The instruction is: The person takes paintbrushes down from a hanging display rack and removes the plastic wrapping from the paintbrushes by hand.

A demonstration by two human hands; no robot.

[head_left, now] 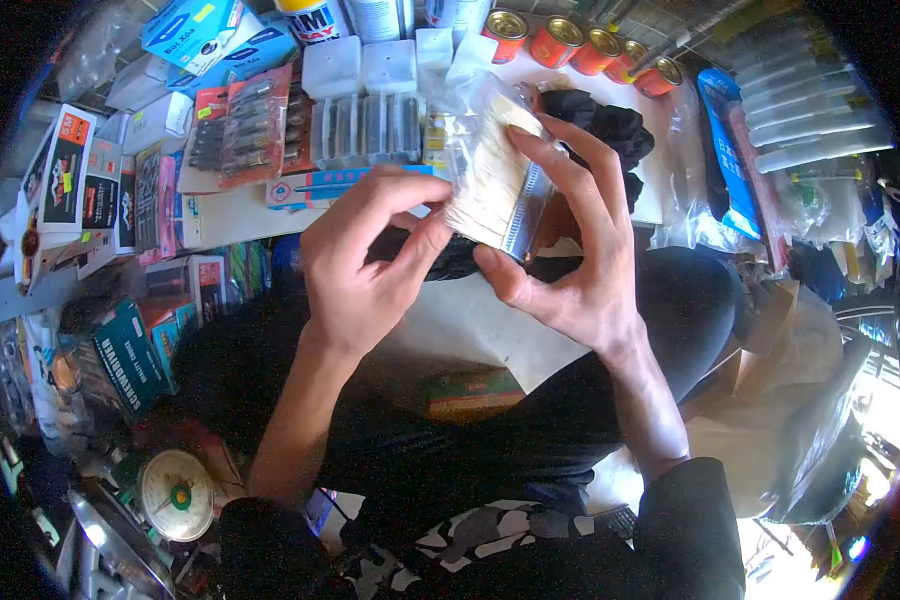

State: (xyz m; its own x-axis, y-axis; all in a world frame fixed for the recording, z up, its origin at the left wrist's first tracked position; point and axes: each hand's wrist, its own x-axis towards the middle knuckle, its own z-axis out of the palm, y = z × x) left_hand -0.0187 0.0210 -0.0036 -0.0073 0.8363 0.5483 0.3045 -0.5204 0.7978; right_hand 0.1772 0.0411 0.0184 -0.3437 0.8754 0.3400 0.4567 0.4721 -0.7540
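A clear plastic packet of thin pale sticks [488, 190], like toothpicks, is held up tilted in front of me. Along its right side runs a blue-and-white printed strip. My right hand [582, 235] grips the packet, thumb at the bottom edge and fingers at the upper right. At the lower left corner, my left hand [370, 260] pinches the plastic between thumb and forefinger. Loose clear film sticks up at the packet's top. Behind the right fingers lies a bunched black item [615, 130] whose kind I cannot make out.
Red cans [556, 45] line the back right. Clear-lidded plastic boxes [365, 130] and carded drill-like bits [255, 125] stand at the back left. A screwdriver box [132, 360] and a dial scale [176, 495] are at left. Bagged white tubes [815, 115] lie at right.
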